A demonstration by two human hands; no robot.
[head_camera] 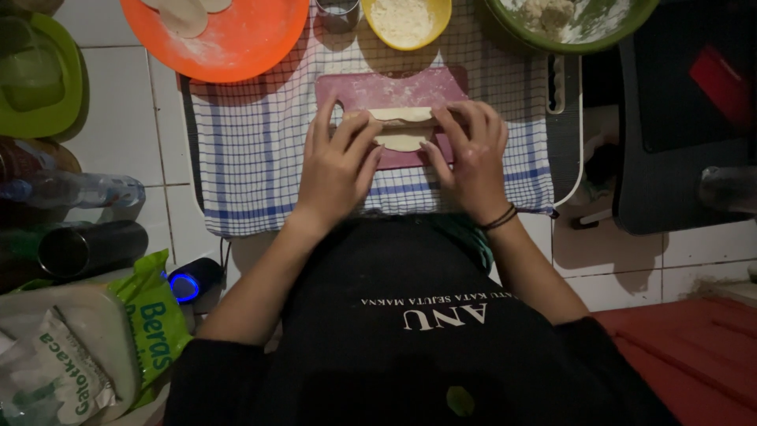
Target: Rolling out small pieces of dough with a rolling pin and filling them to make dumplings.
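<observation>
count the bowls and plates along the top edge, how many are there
3, all cut off by the frame: an orange plate at top left holding dough rounds, a yellow bowl of flour in the middle, and a green bowl at top right. More may sit beyond the frame.

Both hands center frame on folded dough piece (403, 128): left hand (337, 170) and right hand (471, 158) pinch its ends over pink cutting board (371, 88) on checkered cloth (252, 150). Orange plate (252, 39) upper left, yellow bowl (406, 22) top center, green bowl (576, 28) upper right.
</observation>
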